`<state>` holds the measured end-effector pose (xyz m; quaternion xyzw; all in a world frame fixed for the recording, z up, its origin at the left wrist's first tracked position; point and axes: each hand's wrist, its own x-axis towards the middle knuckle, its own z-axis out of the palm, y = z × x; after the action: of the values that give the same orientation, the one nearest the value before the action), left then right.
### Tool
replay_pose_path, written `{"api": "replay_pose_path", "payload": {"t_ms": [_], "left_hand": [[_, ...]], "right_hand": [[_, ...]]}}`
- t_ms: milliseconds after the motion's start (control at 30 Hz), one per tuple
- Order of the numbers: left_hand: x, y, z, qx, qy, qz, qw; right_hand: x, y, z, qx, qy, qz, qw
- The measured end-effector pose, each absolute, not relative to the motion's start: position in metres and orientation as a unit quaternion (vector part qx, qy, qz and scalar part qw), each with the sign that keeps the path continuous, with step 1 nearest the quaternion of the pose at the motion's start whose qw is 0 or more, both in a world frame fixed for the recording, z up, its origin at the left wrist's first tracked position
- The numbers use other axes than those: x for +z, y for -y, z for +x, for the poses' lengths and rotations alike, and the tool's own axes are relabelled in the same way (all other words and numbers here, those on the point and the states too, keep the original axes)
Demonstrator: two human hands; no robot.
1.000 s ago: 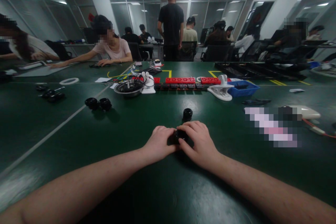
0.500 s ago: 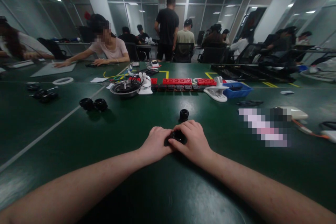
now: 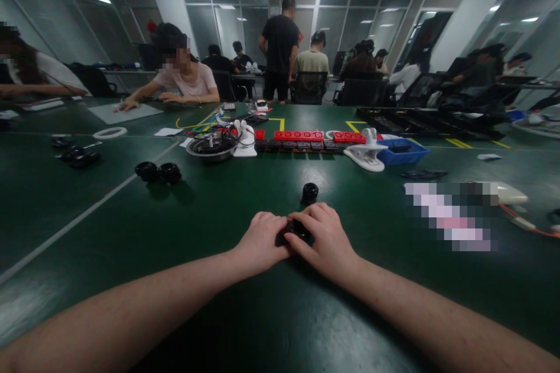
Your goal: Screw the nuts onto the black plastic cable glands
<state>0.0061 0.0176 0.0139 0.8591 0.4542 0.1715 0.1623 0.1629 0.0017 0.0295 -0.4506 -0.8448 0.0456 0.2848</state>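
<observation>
A black round part with a hollow centre [image 3: 301,229] rests low at the green table, held between my two hands. My left hand [image 3: 266,237] is closed on its left side, thumb and fingertips against it. My right hand [image 3: 326,236] curls round the right side, thumb in front and fingers over the back. Much of the part is hidden by the fingers. Just beyond my right fingers stands a smaller black cylindrical piece [image 3: 310,193], apart from the hands.
Two black round parts [image 3: 158,172] lie left, with black pieces with metal stems [image 3: 79,154] farther off. Across the table's middle stand a metal bowl [image 3: 212,148], red sockets [image 3: 298,136], a white clip stand [image 3: 366,151] and a blue tray [image 3: 402,152]. A person [image 3: 188,78] sits at the far left.
The view has shifted slightly, so everything sits a little farther right. Both hands keep their hold on the black part. The seated person's outstretched hand has moved right across the board.
</observation>
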Motion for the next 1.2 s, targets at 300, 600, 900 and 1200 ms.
{"api": "replay_pose_path", "payload": {"t_ms": [300,600,900,1200], "left_hand": [[0.0079,-0.0178,0.0033,0.179,-0.443,0.869,0.127],[0.0125,-0.0159,0.0030,0.163,-0.455,0.868,0.118],[0.0135,-0.0140,0.0026,0.171,-0.446,0.868,0.137],[0.0141,-0.0158,0.0038,0.164,-0.442,0.870,0.144]], "right_hand": [[0.0319,0.0013,0.1618,0.059,0.856,-0.426,0.288],[0.0293,0.0033,0.1615,0.056,0.873,-0.388,0.291],[0.0299,0.0057,0.1656,0.052,0.885,-0.355,0.297],[0.0277,0.0079,0.1700,0.014,0.882,-0.344,0.322]]}}
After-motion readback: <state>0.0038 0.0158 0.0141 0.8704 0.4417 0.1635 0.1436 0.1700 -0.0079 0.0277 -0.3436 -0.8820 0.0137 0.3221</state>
